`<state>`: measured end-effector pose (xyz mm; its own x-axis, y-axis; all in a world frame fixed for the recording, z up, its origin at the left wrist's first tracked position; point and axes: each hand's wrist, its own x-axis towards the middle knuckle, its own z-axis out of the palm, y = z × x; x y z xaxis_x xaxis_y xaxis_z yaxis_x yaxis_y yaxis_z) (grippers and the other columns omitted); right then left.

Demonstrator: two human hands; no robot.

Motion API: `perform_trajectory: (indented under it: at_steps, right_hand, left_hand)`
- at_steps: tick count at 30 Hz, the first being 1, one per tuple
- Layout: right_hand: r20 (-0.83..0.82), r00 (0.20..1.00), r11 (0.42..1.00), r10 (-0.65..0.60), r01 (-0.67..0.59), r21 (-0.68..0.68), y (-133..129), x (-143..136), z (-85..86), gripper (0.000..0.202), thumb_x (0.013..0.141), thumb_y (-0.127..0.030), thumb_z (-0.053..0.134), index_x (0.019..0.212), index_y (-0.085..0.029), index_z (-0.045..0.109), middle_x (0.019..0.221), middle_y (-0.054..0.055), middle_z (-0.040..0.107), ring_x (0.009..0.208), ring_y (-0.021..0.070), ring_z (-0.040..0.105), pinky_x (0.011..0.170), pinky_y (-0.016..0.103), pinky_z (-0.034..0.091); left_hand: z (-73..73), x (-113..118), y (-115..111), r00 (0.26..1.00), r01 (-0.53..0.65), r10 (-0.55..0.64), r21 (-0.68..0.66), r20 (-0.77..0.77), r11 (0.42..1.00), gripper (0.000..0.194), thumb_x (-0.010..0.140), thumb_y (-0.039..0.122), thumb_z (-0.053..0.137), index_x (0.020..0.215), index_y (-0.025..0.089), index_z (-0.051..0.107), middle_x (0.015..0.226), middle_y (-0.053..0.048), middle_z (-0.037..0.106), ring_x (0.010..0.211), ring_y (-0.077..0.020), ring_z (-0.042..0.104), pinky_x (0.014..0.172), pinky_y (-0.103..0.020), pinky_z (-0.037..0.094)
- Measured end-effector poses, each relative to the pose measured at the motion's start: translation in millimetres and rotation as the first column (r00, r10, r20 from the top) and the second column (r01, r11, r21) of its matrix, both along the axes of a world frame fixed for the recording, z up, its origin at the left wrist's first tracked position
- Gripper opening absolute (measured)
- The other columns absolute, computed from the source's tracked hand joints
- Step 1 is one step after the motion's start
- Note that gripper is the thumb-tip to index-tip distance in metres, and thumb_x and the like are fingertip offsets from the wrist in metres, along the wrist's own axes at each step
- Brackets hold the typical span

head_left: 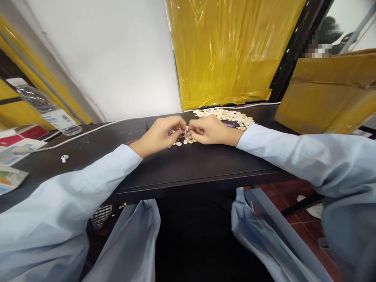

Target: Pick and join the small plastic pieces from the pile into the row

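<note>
Both hands meet over the dark table (164, 166), fingertips close together above several small pale oval pieces (185, 141). My left hand (161, 134) comes in from the left with thumb and fingers pinched; whatever lies between them is too small to name. From the other side, my right hand (210, 130) is pinched the same way, its fingertips hidden by their own curl. Behind my right hand spreads a larger heap of similar pale oval pieces (226, 114), some yellowish, along the back of the table.
A clear water bottle (48, 107) stands at the left, near printed packets (13, 178) and a white earbud (64, 158). A white cable (102, 127) crosses the table. At the right is a taped cardboard box (327, 92); yellow film (229, 51) covers the panel behind.
</note>
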<state>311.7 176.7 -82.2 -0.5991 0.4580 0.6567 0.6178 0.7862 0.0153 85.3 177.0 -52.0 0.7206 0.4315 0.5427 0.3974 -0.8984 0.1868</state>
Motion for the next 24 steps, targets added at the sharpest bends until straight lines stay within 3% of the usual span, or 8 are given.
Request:
perform_trajectory:
  at_steps: [6,11,17,24]
  right_hand:
    - [0.029,0.959,0.939,-0.283,0.283,-0.198,0.0,0.7,7.1,0.015,0.082,-0.029,0.056,0.081,-0.018,0.067,0.072,0.004,0.068,0.065,0.0171,0.052,0.062,0.028,0.027]
    - [0.027,0.918,0.883,-0.396,0.388,-0.264,4.6,0.9,7.9,0.022,0.084,-0.032,0.056,0.075,-0.017,0.069,0.073,0.006,0.069,0.066,0.0177,0.052,0.062,0.030,0.027]
    - [0.072,0.883,0.833,-0.463,0.462,-0.305,4.3,0.8,9.2,0.034,0.087,-0.038,0.054,0.065,-0.017,0.066,0.064,0.005,0.063,0.060,0.0165,0.046,0.060,0.031,0.025]
    - [0.042,0.913,0.873,-0.406,0.401,-0.277,6.0,1.3,5.9,0.025,0.084,-0.032,0.055,0.065,-0.018,0.061,0.065,0.003,0.061,0.061,0.0157,0.044,0.060,0.029,0.025]
  left_hand:
    - [-1.5,-7.5,11.4,0.991,-0.129,0.125,-0.073,-0.057,0.989,0.020,0.087,0.021,0.055,0.102,0.017,0.068,0.097,-0.006,0.074,0.087,-0.0195,0.068,0.084,-0.033,0.055]
    - [-0.6,-11.1,16.4,0.961,-0.229,0.223,-0.018,-0.166,0.973,0.029,0.087,0.021,0.051,0.107,0.016,0.070,0.109,-0.010,0.073,0.102,-0.0239,0.068,0.096,-0.039,0.052]
    - [3.0,-19.0,18.8,0.879,-0.372,0.380,0.085,-0.289,0.924,0.041,0.079,0.010,0.044,0.110,0.014,0.070,0.116,-0.013,0.070,0.109,-0.0274,0.064,0.102,-0.042,0.049]
    - [-0.2,-22.5,20.2,0.767,-0.484,0.477,0.100,-0.428,0.869,0.038,0.081,0.013,0.045,0.108,0.013,0.071,0.106,-0.015,0.069,0.100,-0.0301,0.065,0.092,-0.042,0.052]
